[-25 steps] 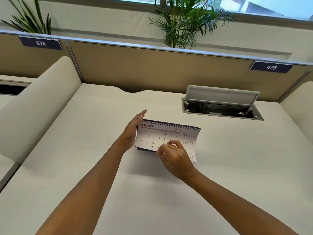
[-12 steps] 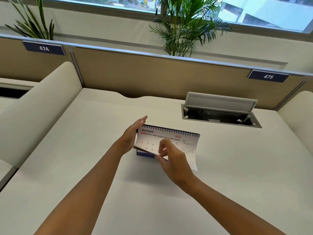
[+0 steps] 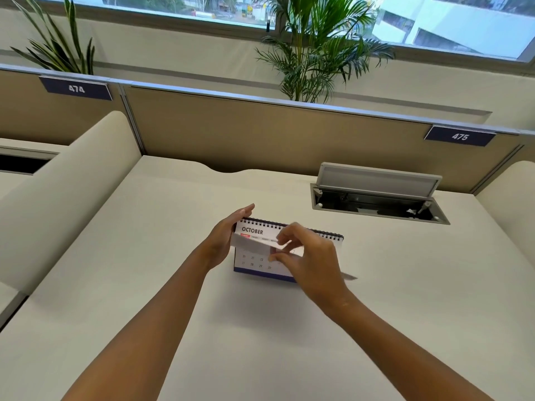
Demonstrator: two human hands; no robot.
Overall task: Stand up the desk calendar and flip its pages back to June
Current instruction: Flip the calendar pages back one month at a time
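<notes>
The desk calendar (image 3: 254, 263) stands upright on the white desk (image 3: 289, 342), spiral binding on top and a dark blue base below. Its front page reads OCTOBER. My left hand (image 3: 224, 241) grips the calendar's left edge, fingers behind the top corner. My right hand (image 3: 307, 256) pinches the lower edge of the October page between thumb and fingers and has it curled upward, so the page underneath shows dates in its lower rows. The right half of the calendar is hidden behind my right hand.
An open cable box (image 3: 379, 198) with a raised grey lid is set into the desk at the back right. Tan partition (image 3: 260, 131) with labels 474 and 475 closes the back. Curved white side dividers (image 3: 66, 192) flank the desk. Potted palms (image 3: 315, 47) stand behind.
The right hand has lifted the bottom edge of the October page up from the base, curling it toward the spiral. The left hand keeps its hold on the left edge.
</notes>
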